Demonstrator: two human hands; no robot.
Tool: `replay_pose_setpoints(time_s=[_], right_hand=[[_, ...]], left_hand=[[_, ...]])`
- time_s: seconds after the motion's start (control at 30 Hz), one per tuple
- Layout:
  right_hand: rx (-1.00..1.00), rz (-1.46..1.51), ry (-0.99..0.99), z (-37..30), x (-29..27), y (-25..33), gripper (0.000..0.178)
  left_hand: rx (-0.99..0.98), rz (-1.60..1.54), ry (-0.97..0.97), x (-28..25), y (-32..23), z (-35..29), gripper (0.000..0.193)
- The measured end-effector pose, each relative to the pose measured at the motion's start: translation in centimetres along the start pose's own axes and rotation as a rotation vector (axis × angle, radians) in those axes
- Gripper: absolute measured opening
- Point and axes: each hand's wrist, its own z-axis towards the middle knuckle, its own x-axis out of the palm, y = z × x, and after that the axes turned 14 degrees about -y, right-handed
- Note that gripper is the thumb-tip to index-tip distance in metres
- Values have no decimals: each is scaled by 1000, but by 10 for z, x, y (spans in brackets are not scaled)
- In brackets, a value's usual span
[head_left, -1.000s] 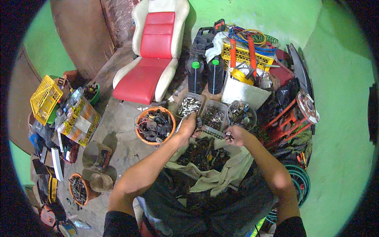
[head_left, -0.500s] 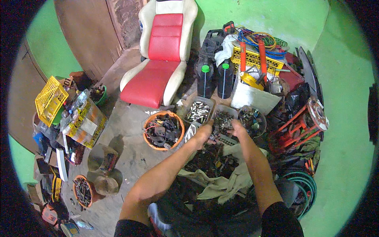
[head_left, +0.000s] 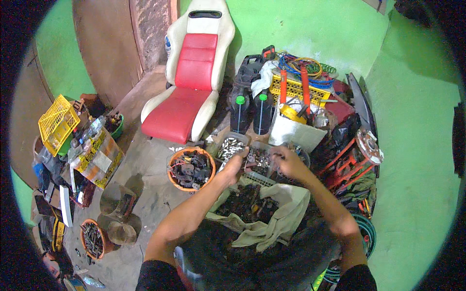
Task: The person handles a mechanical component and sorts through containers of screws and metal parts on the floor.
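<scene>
My left hand is at the left side of a clear tub of small dark and metal parts, its fingers curled together. Over the right side of that tub, my right hand is bent with thumb and fingertips drawn in. Whatever either hand pinches is too small to make out. Left of the tub stands another clear tub of small silvery cylinders. A round dark container of mixed bits is partly hidden behind my right hand. Closer to me, a pale cloth lies around a heap of dark scrap parts.
An orange basin of dark parts stands left, before a red and white car seat. Two dark bottles with green caps stand behind the tubs. A red metal stand is right; a small orange pot is far left.
The view has shifted, so more of the seat's top shows. My hands have moved apart, and the right one has turned with its fingers drawn inward over the tub's right side.
</scene>
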Motion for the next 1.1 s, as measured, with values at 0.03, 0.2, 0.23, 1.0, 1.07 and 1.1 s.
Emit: replay_pose_setpoints(time_s=[0.03,0.2,0.23,1.0,1.07,1.1], right_hand=[[-35,65,-48,-13,7,14,29],[44,248,-144,-50,20,31,37],[34,279,-144,-52,24,33,38],[319,912,-174,-58,-21,55,22],[439,1211,-159,-57,-28,50,21],[497,1362,-152,-56,-31,48,21]], left_hand=[[19,-6,12,-6,-3,-5,36],[73,-151,81,7,-6,-24,30],[66,-180,92,5,-6,-26,36],[214,136,274,32,-11,-77,60],[166,108,250,31,-11,-77,61],[168,100,245,30,-12,-77,60]])
